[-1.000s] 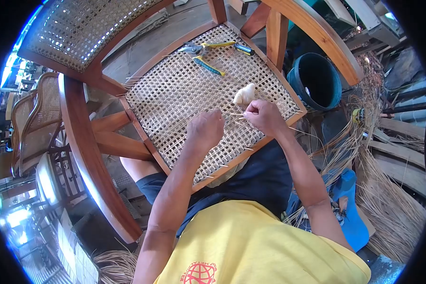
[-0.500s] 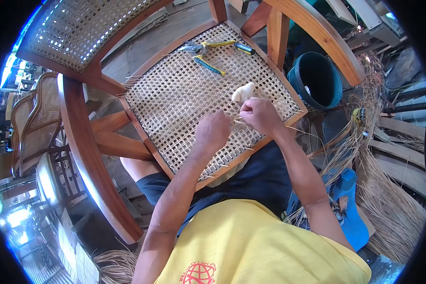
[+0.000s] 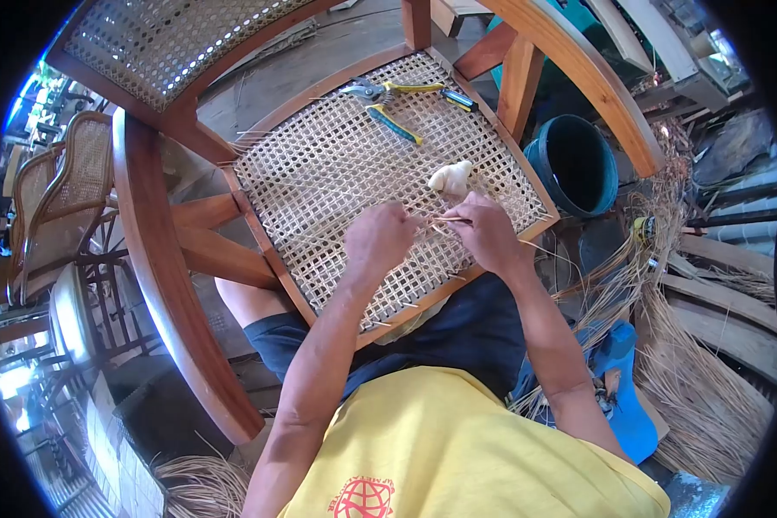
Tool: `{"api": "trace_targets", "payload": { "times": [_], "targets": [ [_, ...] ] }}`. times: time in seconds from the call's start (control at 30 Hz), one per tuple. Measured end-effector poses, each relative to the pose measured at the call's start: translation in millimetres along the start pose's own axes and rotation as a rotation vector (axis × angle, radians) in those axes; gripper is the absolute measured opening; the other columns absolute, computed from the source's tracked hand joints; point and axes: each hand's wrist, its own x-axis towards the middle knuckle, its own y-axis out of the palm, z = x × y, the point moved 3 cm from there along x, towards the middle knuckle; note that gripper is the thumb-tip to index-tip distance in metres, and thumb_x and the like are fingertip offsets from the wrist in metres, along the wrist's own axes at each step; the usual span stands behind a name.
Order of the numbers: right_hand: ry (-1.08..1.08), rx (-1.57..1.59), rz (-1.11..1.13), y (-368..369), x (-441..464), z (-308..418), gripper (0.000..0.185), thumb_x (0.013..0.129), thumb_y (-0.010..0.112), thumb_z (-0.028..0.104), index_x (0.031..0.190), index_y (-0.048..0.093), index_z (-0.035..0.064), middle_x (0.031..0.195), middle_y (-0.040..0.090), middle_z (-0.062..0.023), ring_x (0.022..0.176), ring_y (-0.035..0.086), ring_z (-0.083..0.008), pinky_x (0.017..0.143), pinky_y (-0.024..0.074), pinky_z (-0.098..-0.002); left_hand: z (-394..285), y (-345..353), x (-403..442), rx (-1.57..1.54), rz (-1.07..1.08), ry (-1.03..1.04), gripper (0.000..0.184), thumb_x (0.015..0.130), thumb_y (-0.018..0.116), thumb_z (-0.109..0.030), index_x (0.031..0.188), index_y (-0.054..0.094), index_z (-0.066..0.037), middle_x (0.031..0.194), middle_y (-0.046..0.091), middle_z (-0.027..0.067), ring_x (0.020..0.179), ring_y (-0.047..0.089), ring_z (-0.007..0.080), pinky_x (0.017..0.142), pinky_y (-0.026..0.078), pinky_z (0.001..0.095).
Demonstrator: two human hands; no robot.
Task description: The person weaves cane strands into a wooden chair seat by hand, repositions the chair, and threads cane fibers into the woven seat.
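Note:
A wooden armchair with a woven cane seat (image 3: 319, 190) stands in front of me, its near edge over my lap. Above the seat's near half, my left hand (image 3: 380, 237) is closed on a thin cane strand (image 3: 436, 218). My right hand (image 3: 488, 231) pinches the same strand a short way to the right. Just beyond the right hand, a crumpled whitish lump (image 3: 451, 177), perhaps cloth or wax, rests on the weave. Pruning shears (image 3: 384, 105) with yellow and teal handles lie near the far edge, beside a small blue-and-black tool (image 3: 460, 99).
The chair's curved armrests (image 3: 160, 285) rise at both sides, and its cane backrest (image 3: 164, 52) is at upper left. A dark teal bucket (image 3: 578, 164) stands at right. Loose cane strands (image 3: 699, 371) and a blue plastic object (image 3: 634, 397) lie at lower right.
My hands have moved slightly apart, showing more of the strand between them. The view has shifted a little; the shears and whitish lump stay on the seat.

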Motion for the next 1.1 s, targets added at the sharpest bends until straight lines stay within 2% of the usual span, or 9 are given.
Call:
{"api": "trace_targets", "payload": {
  "times": [0.17, 0.27, 0.33, 0.37, 0.43, 0.53, 0.63, 0.8, 1.1],
  "targets": [
    [-0.091, -0.012, 0.201, -7.8, 5.3, -1.1, 0.019, 0.087, 0.073, 0.011, 0.104, 0.076, 0.005, 0.094, 0.068, -0.0124, 0.089, 0.065, -0.0285, 0.084, 0.0515, -0.0375, 57.7, -72.3, -15.9, 0.096, -0.15, -0.264, 0.044, 0.096, 0.065, -0.044, 0.081, 0.07, -0.003, 0.073, 0.071, 0.0088, 0.069, 0.067, 0.0221, 0.067, 0.051, 0.0387],
    [0.031, 0.088, 0.087, -18.2, 23.6, 23.0, 0.024, 0.091, 0.071, 0.016, 0.113, 0.075, 0.0057, 0.101, 0.071, -0.0133, 0.094, 0.068, -0.0246, 0.089, 0.051, -0.0338, 45.3, -107.9, -24.4, -0.041, -0.131, -0.163, 0.037, 0.094, 0.068, -0.039, 0.085, 0.072, -0.003, 0.077, 0.072, 0.0152, 0.071, 0.069, 0.0299, 0.068, 0.052, 0.0431],
    [0.0, 0.313, 0.085, -12.7, 34.1, 39.4, 0.023, 0.096, 0.067, 0.022, 0.112, 0.074, 0.0065, 0.11, 0.073, -0.0143, 0.104, 0.07, -0.0276, 0.094, 0.0519, -0.0374, 17.4, -112.5, -27.4, -0.345, -0.101, 0.016, 0.038, 0.092, 0.072, -0.037, 0.084, 0.072, 0.0, 0.069, 0.069, 0.0134, 0.062, 0.065, 0.0231, 0.062, 0.049, 0.0379],
    [0.062, 0.645, 0.149, -5.5, 36.7, 47.8, 0.026, 0.097, 0.067, 0.025, 0.113, 0.073, 0.0058, 0.106, 0.074, -0.0121, 0.101, 0.07, -0.0227, 0.091, 0.0523, -0.0351, 6.3, -111.6, -26.4, -0.418, -0.064, 0.032, 0.028, 0.09, 0.078, -0.026, 0.085, 0.071, 0.0, 0.064, 0.064, 0.002, 0.06, 0.054, 0.0052, 0.054, 0.042, 0.0257],
    [0.118, 1.038, 0.278, 1.6, 36.8, 46.9, 0.031, 0.098, 0.069, 0.031, 0.112, 0.073, 0.0035, 0.098, 0.074, -0.0052, 0.094, 0.067, -0.0105, 0.083, 0.0533, -0.03, -4.4, -103.2, -20.0, -0.482, -0.051, 0.046, 0.028, 0.09, 0.078, -0.026, 0.085, 0.071, 0.001, 0.064, 0.063, 0.0019, 0.06, 0.053, 0.005, 0.054, 0.041, 0.0258],
    [0.145, 0.614, 0.118, -3.4, 29.5, 27.1, 0.025, 0.096, 0.071, 0.026, 0.106, 0.075, 0.0031, 0.095, 0.074, -0.0034, 0.086, 0.066, -0.0092, 0.076, 0.0528, -0.0298, 1.6, -82.5, -8.3, -0.478, -0.052, 0.03, 0.03, 0.093, 0.075, -0.029, 0.088, 0.071, 0.0, 0.066, 0.066, 0.0059, 0.06, 0.058, 0.0103, 0.057, 0.045, 0.0298],
    [0.173, 0.423, 0.065, 7.0, 22.2, 2.0, 0.018, 0.091, 0.073, 0.018, 0.099, 0.076, 0.0024, 0.082, 0.07, -0.0051, 0.073, 0.064, -0.0118, 0.069, 0.0509, -0.0308, 14.4, -46.2, -1.3, -0.077, -0.012, -0.002, 0.028, 0.095, 0.063, -0.03, 0.094, 0.072, -0.004, 0.082, 0.072, 0.0177, 0.078, 0.07, 0.0364, 0.076, 0.054, 0.0463],
    [0.146, 0.249, -0.07, 11.5, 21.3, 0.8, 0.012, 0.084, 0.072, 0.013, 0.085, 0.071, 0.0005, 0.075, 0.065, -0.0095, 0.064, 0.064, -0.0189, 0.063, 0.0508, -0.0342, 8.9, -13.8, 0.5, 0.068, -0.016, 0.136, 0.025, 0.094, 0.059, -0.025, 0.092, 0.07, -0.002, 0.092, 0.073, 0.0192, 0.089, 0.071, 0.0392, 0.08, 0.056, 0.0504],
    [0.21, 0.255, -0.075, 11.8, 26.5, -7.9, 0.009, 0.08, 0.068, 0.01, 0.078, 0.067, 0.0023, 0.076, 0.066, -0.0125, 0.066, 0.066, -0.0258, 0.065, 0.0534, -0.0384, -27.3, -11.1, 15.5, 0.39, 0.206, 0.075, 0.02, 0.09, 0.065, -0.021, 0.091, 0.075, -0.003, 0.093, 0.074, 0.0181, 0.088, 0.074, 0.0303, 0.08, 0.059, 0.0424]
  ]
}}
